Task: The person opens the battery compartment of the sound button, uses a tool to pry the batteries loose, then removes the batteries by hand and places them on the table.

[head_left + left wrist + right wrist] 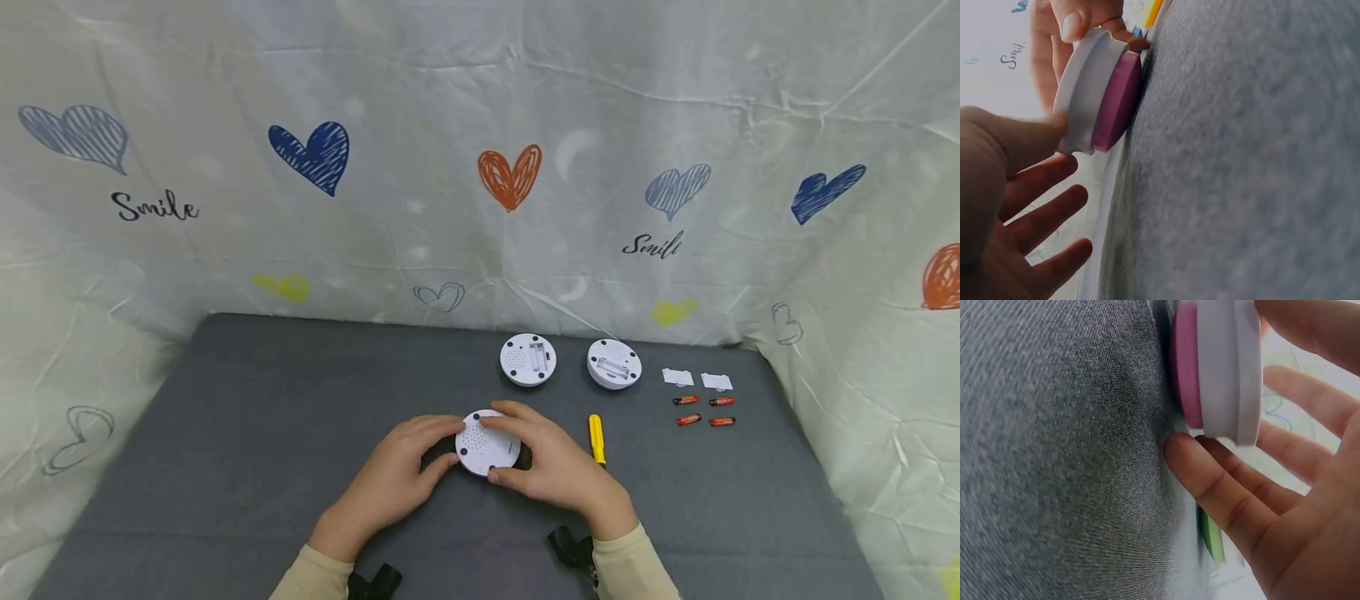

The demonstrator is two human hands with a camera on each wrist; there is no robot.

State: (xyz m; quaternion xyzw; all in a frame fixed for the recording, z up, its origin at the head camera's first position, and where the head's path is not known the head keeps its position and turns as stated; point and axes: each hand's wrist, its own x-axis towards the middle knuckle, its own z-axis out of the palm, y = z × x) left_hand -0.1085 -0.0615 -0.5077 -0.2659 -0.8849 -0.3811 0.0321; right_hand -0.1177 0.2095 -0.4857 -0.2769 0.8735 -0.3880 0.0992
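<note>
A round white push-button buzzer (pixel 486 454) lies between my hands, underside up, with its pink button (pixel 1117 103) down against the table. My left hand (pixel 390 479) holds its left rim with the thumb and index finger; the other fingers are spread away in the left wrist view. My right hand (pixel 555 462) grips the right side, fingers over the top and thumb at the near edge. Those fingers cover part of the underside; no open compartment shows. Right of that hand lies a screwdriver with a yellow handle (pixel 596 437).
Two more white buzzers, a left one (pixel 517 364) and a right one (pixel 615 377), lie at the back with battery compartments uncovered. Two white battery covers (pixel 678 377) and several red batteries (pixel 686 400) sit at the right. A printed curtain (pixel 420 217) hangs behind the grey table (pixel 262 400).
</note>
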